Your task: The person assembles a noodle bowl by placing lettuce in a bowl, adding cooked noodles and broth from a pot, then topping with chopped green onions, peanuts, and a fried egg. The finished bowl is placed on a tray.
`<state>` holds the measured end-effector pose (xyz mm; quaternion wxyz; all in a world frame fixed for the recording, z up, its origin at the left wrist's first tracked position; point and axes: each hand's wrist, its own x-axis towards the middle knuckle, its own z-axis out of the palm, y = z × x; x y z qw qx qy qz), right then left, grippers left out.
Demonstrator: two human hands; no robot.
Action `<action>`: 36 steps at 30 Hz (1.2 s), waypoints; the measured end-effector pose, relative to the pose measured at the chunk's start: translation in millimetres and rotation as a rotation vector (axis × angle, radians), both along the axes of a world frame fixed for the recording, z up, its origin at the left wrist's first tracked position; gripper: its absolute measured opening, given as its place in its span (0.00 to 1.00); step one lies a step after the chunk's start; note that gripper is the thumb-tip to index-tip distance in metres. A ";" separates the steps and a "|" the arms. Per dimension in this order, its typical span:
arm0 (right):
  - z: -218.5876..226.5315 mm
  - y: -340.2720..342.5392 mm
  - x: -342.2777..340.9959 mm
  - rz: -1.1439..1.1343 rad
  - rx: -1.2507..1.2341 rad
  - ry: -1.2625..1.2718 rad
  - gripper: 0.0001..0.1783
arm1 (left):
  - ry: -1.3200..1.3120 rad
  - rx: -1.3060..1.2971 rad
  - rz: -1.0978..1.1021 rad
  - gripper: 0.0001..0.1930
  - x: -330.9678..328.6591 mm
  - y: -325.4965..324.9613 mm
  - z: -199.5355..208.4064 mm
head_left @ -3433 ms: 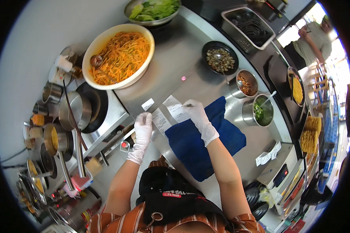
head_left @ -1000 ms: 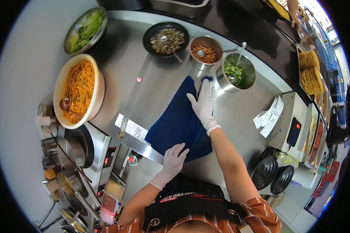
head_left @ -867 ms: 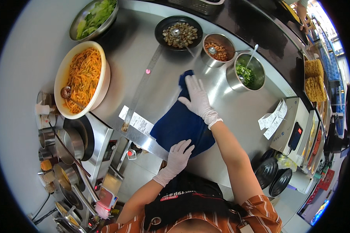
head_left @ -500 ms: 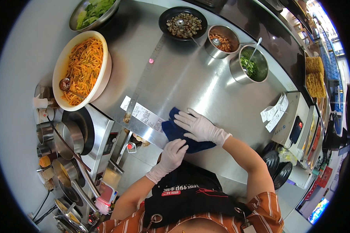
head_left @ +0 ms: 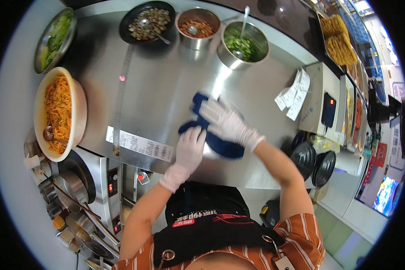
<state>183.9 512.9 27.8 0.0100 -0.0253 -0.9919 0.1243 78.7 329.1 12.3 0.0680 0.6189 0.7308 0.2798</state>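
A dark blue cloth (head_left: 226, 149) lies bunched on the steel counter (head_left: 166, 94) in front of me. My right hand (head_left: 225, 122), in a thin white glove, is spread flat on top of it, slightly smeared by motion. The gloved fingers of my left hand (head_left: 190, 146) are bent together over the cloth's left edge; its thumb is hidden. Left of that hand, a long printed paper slip (head_left: 139, 145) lies near the counter's front edge, crossing a metal ruler (head_left: 120, 99).
Along the back stand a black bowl of small shellfish (head_left: 148, 22), a steel pot of brown bits (head_left: 197, 29) and another of chopped greens (head_left: 243, 45). Shredded carrot fills a cream basin (head_left: 78, 108) at left. Paper slips (head_left: 297, 95) hang by a boxy machine (head_left: 317, 103) at right.
The view has shifted, so the counter's things sit further left. My hands and the cloth have moved right over the counter, away from the paper slip, which now shows more fully.
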 end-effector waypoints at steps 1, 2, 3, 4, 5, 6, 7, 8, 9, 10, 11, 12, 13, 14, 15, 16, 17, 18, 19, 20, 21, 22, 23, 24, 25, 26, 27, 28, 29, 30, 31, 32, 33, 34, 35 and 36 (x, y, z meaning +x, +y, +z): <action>0.5 26.4 6.8 -0.047 0.015 0.037 0.35 | -0.005 0.012 -0.013 0.16 -2.3 24.1 -3.7; 1.0 48.0 14.0 -0.108 0.020 0.014 0.35 | -0.049 0.047 -0.058 0.15 -4.0 48.1 -7.2; 2.0 62.8 24.0 -0.169 0.029 -0.006 0.35 | -0.097 0.077 -0.092 0.13 -5.2 70.0 -9.4; 3.2 68.8 38.1 -0.214 0.028 -0.017 0.35 | -0.105 0.080 -0.141 0.12 -3.9 86.2 -9.9; 4.3 72.2 52.8 -0.257 0.025 -0.019 0.35 | -0.120 0.085 -0.183 0.11 -0.2 98.2 -10.0; 4.8 68.3 69.4 -0.312 -0.004 -0.019 0.35 | -0.120 0.055 -0.216 0.11 6.3 105.0 -9.5; 4.8 60.0 85.6 -0.380 -0.039 -0.030 0.35 | -0.127 0.029 -0.277 0.11 14.5 105.5 -7.9; 5.1 48.2 101.8 -0.438 -0.083 -0.023 0.36 | -0.133 0.000 -0.337 0.11 22.4 102.8 -6.3; 5.8 34.9 116.3 -0.497 -0.123 -0.011 0.36 | -0.138 -0.011 -0.390 0.12 29.3 99.5 -5.2; 6.8 19.2 129.1 -0.532 -0.146 -0.013 0.36 | -0.166 -0.034 -0.444 0.12 37.9 90.0 -3.6; 7.5 2.9 138.5 -0.582 -0.187 -0.022 0.37 | -0.184 -0.064 -0.483 0.13 46.0 77.1 -1.9; 8.8 -15.6 145.4 -0.599 -0.199 -0.015 0.39 | -0.190 -0.074 -0.499 0.13 52.0 61.2 0.2; 10.7 -34.4 149.5 -0.625 -0.219 -0.018 0.41 | -0.203 -0.081 -0.506 0.13 57.1 44.4 2.5; 13.0 -55.2 150.8 -0.632 -0.251 -0.013 0.43 | -0.188 -0.089 -0.523 0.13 59.6 25.3 5.2; 14.1 -73.9 147.1 -0.628 -0.285 -0.002 0.45 | -0.171 -0.088 -0.526 0.13 57.8 6.6 7.6; 15.4 -91.5 141.4 -0.594 -0.280 -0.083 0.46 | -0.190 -0.107 -0.546 0.13 54.0 -12.5 10.5; 16.5 -107.8 134.2 -0.554 -0.276 -0.163 0.48 | -0.209 -0.129 -0.562 0.13 48.7 -32.0 13.8; 15.4 -120.3 124.6 -0.510 -0.255 -0.226 0.48 | -0.201 -0.115 -0.549 0.13 41.9 -49.8 17.1; 15.3 -128.5 117.2 -0.475 -0.232 -0.205 0.48 | -0.200 -0.099 -0.540 0.13 36.1 -65.0 20.3; 13.5 -130.0 109.8 -0.443 -0.232 -0.153 0.48 | -0.243 -0.151 -0.526 0.13 31.6 -77.3 23.6; 13.2 -129.1 104.9 -0.421 -0.230 -0.144 0.47 | -0.231 -0.162 -0.498 0.12 27.7 -82.7 23.8; 12.3 -122.1 100.5 -0.395 -0.231 -0.131 0.46 | -0.224 -0.177 -0.475 0.12 25.1 -86.0 24.3; 11.8 -114.0 96.6 -0.375 -0.227 -0.117 0.47 | -0.222 -0.196 -0.451 0.12 24.5 -87.0 25.2; 11.5 -105.3 92.4 -0.375 -0.210 -0.111 0.47 | -0.201 -0.169 -0.380 0.11 26.2 -83.5 24.4; 10.6 -94.9 87.2 -0.371 -0.191 -0.088 0.47 | -0.188 -0.175 -0.337 0.11 28.5 -78.3 23.4; 8.6 -83.3 80.5 -0.404 -0.166 -0.081 0.48 | -0.176 -0.183 -0.288 0.11 31.4 -72.0 22.1; 7.3 -71.4 75.0 -0.427 -0.136 -0.053 0.49 | -0.170 -0.190 -0.223 0.10 34.5 -65.7 20.5; 7.6 -63.4 71.9 -0.427 -0.143 -0.048 0.49 | -0.147 -0.191 -0.198 0.11 35.3 -60.2 18.4; 7.1 -55.8 68.2 -0.424 -0.157 -0.042 0.49 | -0.146 -0.158 -0.134 0.11 37.5 -57.6 17.7; 8.6 -50.6 67.7 -0.412 -0.176 -0.016 0.46 | -0.148 -0.120 -0.058 0.12 39.1 -54.8 16.1; 9.2 -47.6 67.1 -0.431 -0.225 0.017 0.41 | -0.150 -0.082 0.022 0.13 40.5 -53.2 14.3; 8.6 -44.4 65.3 -0.474 -0.224 0.046 0.38 | -0.170 -0.032 0.131 0.17 41.2 -52.4 12.0; 7.7 -41.8 63.3 -0.514 -0.217 0.079 0.35 | -0.138 -0.062 0.177 0.18 41.4 -52.7 9.9; 6.6 -38.2 61.1 -0.538 -0.119 0.064 0.32 | -0.113 -0.096 0.219 0.18 41.9 -53.6 7.8; 5.2 -33.5 57.5 -0.561 -0.011 0.051 0.30 | -0.089 -0.142 0.264 0.19 42.7 -54.2 5.8; 4.1 -27.6 53.6 -0.586 0.090 0.016 0.27 | 0.067 -0.209 0.283 0.19 45.4 -53.7 4.1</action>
